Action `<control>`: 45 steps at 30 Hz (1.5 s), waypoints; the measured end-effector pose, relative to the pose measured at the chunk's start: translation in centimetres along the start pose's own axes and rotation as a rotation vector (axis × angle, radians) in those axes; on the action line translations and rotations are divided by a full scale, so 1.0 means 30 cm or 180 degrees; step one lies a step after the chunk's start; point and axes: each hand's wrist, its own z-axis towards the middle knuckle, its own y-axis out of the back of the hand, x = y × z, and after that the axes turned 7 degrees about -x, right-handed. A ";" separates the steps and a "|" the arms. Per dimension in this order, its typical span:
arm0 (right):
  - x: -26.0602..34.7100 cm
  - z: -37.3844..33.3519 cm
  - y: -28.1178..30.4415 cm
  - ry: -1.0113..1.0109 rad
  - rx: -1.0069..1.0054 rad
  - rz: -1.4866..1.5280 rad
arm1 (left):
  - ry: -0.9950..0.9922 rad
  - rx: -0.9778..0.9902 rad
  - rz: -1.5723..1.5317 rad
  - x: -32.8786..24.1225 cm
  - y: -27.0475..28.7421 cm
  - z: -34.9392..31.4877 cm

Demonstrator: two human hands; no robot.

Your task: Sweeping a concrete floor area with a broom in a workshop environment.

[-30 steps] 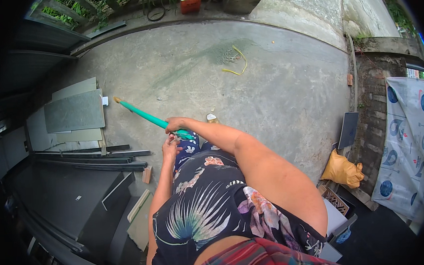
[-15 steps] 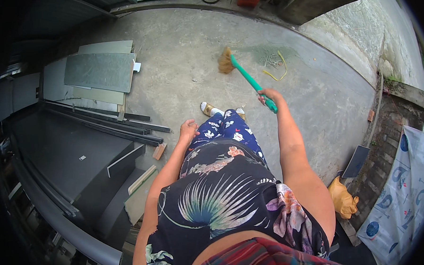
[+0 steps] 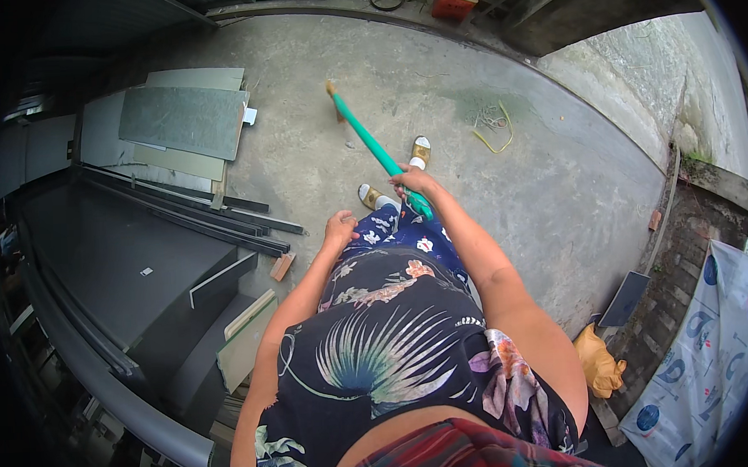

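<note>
- Your right hand (image 3: 412, 182), just above the centre of the frame, is closed around the green broom handle (image 3: 376, 151) near its lower end.
- The handle slants from that hand up and to the left; its far end (image 3: 332, 88), with a blurred tan tip, lies over the concrete floor (image 3: 514, 194) in the upper middle of the frame.
- Your left hand (image 3: 340, 230), left of centre, holds nothing; its fingers are loosely curled, and it hangs close to your patterned skirt (image 3: 399, 241).
- Your two feet in pale sandals (image 3: 420, 150) stand on the floor just beside the handle, below its midpoint.
- Grey flat panels (image 3: 184, 121) lie stacked in the upper left, with dark long bars (image 3: 215, 219) beneath them.
- A yellowish cord (image 3: 495, 128) lies on the floor to the upper right of your right hand, well apart from the broom.
- An orange bag (image 3: 601, 361) sits at the lower right, beside a brick edge.
</note>
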 end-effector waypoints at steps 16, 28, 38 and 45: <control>0.145 0.113 0.703 -0.1019 -0.1210 0.1601 | 0.0229 -0.0243 -0.0102 -0.237 -0.147 0.111; 0.494 0.241 0.405 -0.0475 0.0102 0.0762 | -0.0269 -0.0327 -0.0230 -0.594 -0.311 0.227; 0.510 0.276 0.689 -0.0715 -0.1197 0.1856 | -0.0076 -0.0438 -0.0162 -0.617 -0.262 0.325; 0.766 0.355 0.328 -0.0006 -0.0731 0.1658 | -0.0142 -0.0148 -0.0468 -0.756 -0.172 0.490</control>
